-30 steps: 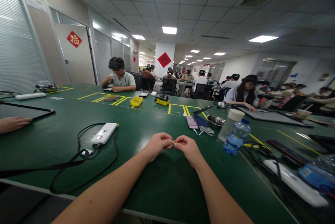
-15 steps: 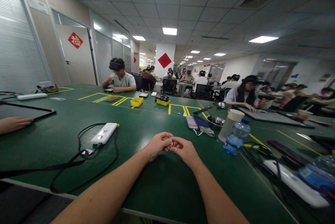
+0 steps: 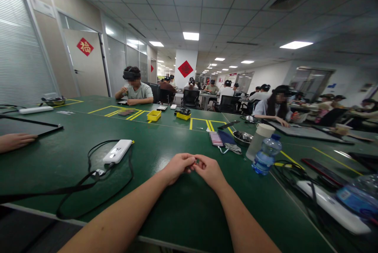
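Observation:
My left hand (image 3: 178,167) and my right hand (image 3: 209,170) meet fingertip to fingertip over the green table (image 3: 189,209). Both are closed in a pinch, thumbs against curled fingers. Between them is something very small, almost wholly covered by the fingers, and its kind cannot be made out. A white power bank (image 3: 118,151) with a black cable lies to the left of my hands. To the right stand a blue-tinted plastic bottle (image 3: 266,155) and a pale tumbler (image 3: 257,141).
Ahead lie a pink-and-blue packet (image 3: 217,138), a metal bowl (image 3: 242,137) and two yellow bins (image 3: 154,116). Another person's hand (image 3: 17,141) rests by a black-edged tray (image 3: 29,125) at left. Cables and a second white power bank (image 3: 333,207) lie at right. Co-workers sit around.
Both hands have dipped slightly and their fingertips have drawn closer. The small white-and-orange-red thing seen between them before is now nearly hidden.

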{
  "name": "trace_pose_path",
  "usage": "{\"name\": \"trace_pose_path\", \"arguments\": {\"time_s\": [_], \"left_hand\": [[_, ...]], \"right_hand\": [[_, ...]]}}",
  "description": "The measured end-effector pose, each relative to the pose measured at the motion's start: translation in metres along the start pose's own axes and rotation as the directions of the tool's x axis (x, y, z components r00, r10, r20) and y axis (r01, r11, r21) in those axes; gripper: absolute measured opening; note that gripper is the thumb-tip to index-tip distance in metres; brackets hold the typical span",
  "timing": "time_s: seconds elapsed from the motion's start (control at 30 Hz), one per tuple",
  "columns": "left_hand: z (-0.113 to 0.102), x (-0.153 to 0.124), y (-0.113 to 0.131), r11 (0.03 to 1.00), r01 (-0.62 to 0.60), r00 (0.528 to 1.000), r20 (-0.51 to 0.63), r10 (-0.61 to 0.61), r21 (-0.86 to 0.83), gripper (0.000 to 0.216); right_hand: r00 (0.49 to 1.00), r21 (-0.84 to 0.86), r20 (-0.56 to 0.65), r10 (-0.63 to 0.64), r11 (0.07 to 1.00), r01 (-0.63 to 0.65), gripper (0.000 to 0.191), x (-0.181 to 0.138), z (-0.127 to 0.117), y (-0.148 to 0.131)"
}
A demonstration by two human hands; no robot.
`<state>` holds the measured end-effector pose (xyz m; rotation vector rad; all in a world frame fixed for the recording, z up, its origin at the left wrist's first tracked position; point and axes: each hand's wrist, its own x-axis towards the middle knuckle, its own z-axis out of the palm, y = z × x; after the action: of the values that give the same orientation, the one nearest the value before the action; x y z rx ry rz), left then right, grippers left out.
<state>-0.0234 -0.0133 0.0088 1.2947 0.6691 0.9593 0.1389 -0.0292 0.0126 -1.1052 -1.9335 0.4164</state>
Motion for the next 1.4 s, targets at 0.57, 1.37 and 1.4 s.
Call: {"name": "trace_pose_path", "arguments": {"time_s": [0.57, 1.37, 1.4], "left_hand": [[-0.012, 0.011, -0.01, 0.968, 0.091, 0.977, -0.209, -0.041, 0.235, 0.017], [-0.128, -0.001, 0.014, -0.117, 0.433, 0.884, -0.396, 0.248, 0.894, 0.024], [-0.138, -0.004, 0.017, -0.12, 0.483, 0.86, -0.444, 0.252, 0.867, 0.026]], "right_hand": [[0.967, 0.166, 0.093, 0.238, 0.954, -0.25, 0.048, 0.0, 0.009, 0.016], [0.931, 0.156, 0.196, 0.307, 0.928, -0.339, 0.036, -0.001, 0.004, 0.017], [0.931, 0.148, 0.204, 0.303, 0.93, -0.336, 0.035, -0.001, 0.004, 0.016]]}}
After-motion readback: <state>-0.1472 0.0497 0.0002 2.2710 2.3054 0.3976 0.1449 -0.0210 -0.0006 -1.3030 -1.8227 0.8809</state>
